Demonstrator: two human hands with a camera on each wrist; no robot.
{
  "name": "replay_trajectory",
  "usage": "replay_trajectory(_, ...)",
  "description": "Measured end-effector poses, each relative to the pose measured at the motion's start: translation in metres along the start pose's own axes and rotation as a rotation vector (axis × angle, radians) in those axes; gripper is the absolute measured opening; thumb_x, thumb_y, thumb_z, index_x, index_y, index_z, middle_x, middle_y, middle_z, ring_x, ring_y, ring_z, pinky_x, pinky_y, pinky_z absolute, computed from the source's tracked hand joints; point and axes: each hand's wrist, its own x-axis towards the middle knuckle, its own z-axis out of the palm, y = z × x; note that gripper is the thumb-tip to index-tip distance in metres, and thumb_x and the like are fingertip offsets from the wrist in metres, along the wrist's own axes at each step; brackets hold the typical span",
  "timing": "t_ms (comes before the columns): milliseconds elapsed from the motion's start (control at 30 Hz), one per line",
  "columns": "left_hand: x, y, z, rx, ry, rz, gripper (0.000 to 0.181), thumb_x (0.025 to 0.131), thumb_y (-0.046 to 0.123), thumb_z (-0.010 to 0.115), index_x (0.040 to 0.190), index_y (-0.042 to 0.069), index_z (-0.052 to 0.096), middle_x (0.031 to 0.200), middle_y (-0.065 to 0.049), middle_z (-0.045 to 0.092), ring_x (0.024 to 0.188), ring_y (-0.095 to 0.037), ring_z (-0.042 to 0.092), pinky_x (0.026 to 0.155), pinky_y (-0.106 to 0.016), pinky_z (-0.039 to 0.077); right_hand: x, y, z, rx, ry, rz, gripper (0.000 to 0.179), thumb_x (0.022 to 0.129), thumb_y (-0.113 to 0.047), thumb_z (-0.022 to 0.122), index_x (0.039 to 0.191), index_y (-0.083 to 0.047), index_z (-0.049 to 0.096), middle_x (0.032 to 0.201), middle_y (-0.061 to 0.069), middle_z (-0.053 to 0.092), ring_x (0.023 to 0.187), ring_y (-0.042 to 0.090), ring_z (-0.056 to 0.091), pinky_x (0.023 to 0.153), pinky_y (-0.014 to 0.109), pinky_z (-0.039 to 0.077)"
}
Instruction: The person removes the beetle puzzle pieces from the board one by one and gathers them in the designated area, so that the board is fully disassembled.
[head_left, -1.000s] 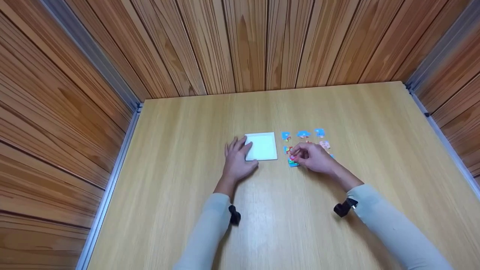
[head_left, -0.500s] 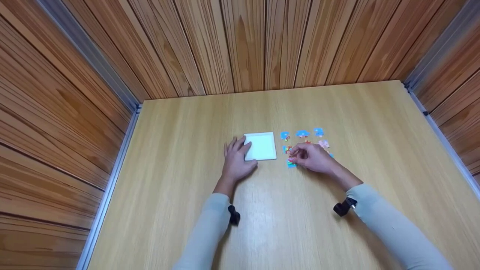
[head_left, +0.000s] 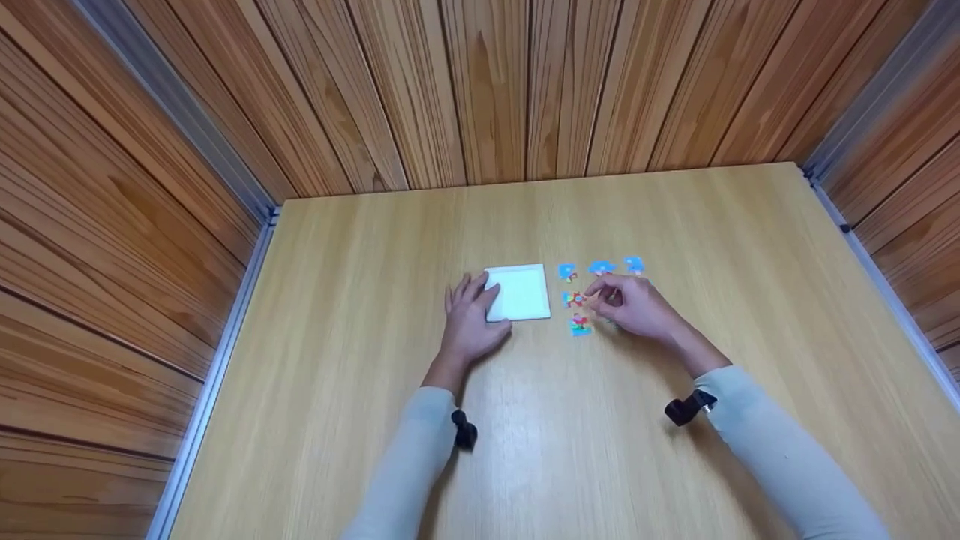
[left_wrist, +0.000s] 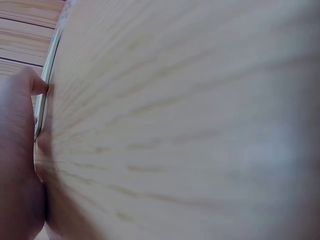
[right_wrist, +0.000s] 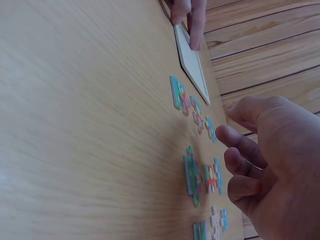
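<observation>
My left hand (head_left: 471, 324) rests at the left side of a white square puzzle tray (head_left: 519, 292), fingers spread over its edge and thumb at the near corner. In the left wrist view the thumb (left_wrist: 37, 85) touches the tray's edge. Right of the tray lie colourful jigsaw pieces, apart from one another in rows. My right hand (head_left: 634, 307) hovers over them, nothing between its loosely bent fingers and thumb. Nearest its fingertips is the red-and-yellow left middle piece (head_left: 573, 299); the green-and-red piece (head_left: 580, 325) lies just below. The hand hides several pieces in the head view.
Blue-edged pieces (head_left: 602, 267) form the far row. In the right wrist view a green piece (right_wrist: 191, 175) and a pale pink piece (right_wrist: 216, 220) lie under the hand. The wooden table (head_left: 360, 337) meets plank walls (head_left: 495, 90) at the back and sides.
My right hand has let go of the near-left jigsaw piece and lifted slightly up and away from it, leaving it flat on the table. The left hand stays at the tray.
</observation>
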Motion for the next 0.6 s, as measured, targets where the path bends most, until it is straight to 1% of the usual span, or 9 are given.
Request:
replay_trajectory(200,-0.003,-0.003,-0.005,-0.026,-0.011,-0.004,0.072,0.094,0.035,0.074,0.16,0.01,0.063,0.183,-0.015,0.04,0.175,-0.047,0.024,0.142,-0.075,0.005,-0.006,0.003,-0.01,0.013,0.029,0.011,0.024,0.106,-0.01,0.076,0.128,-0.002,0.078,0.118,0.018,0.081,0.099,0.019,0.066,0.083,0.017,0.051)
replay_trajectory(367,-0.006,-0.005,-0.011,-0.027,-0.052,0.0,0.073,0.095,0.035,0.073,0.163,0.012,0.059,0.185,-0.015,0.037,0.177,-0.045,0.021,0.142,-0.075,0.003,-0.012,0.008,-0.024,0.054,0.049,0.038,0.031,0.107,-0.015,0.076,0.136,-0.003,0.078,0.127,0.018,0.082,0.107,0.011,0.069,0.089,0.016,0.054)
replay_trajectory(433,-0.008,-0.005,-0.015,-0.043,-0.074,-0.003,0.073,0.097,0.036,0.072,0.165,0.012,0.057,0.186,-0.015,0.035,0.177,-0.045,0.021,0.143,-0.072,0.003,-0.016,0.009,-0.032,0.066,0.053,0.059,0.033,0.108,-0.018,0.076,0.138,-0.003,0.077,0.13,0.018,0.082,0.11,0.01,0.07,0.088,0.015,0.054)
replay_trajectory(500,-0.009,-0.006,-0.02,-0.07,-0.088,-0.003,0.072,0.1,0.035,0.071,0.166,0.011,0.056,0.185,-0.016,0.036,0.177,-0.044,0.022,0.145,-0.069,0.006,-0.02,0.012,-0.04,0.062,0.05,0.077,0.036,0.108,-0.019,0.076,0.14,-0.003,0.076,0.136,0.019,0.081,0.117,0.014,0.071,0.089,0.016,0.055)
replay_trajectory(600,-0.013,-0.01,-0.031,-0.124,-0.114,-0.015,0.068,0.105,0.033,0.07,0.167,0.011,0.054,0.184,-0.015,0.039,0.176,-0.042,0.026,0.146,-0.063,0.014,-0.03,0.015,-0.052,0.056,0.026,0.093,0.04,0.11,-0.024,0.074,0.145,-0.005,0.074,0.148,0.019,0.076,0.128,0.015,0.07,0.093,0.016,0.056)
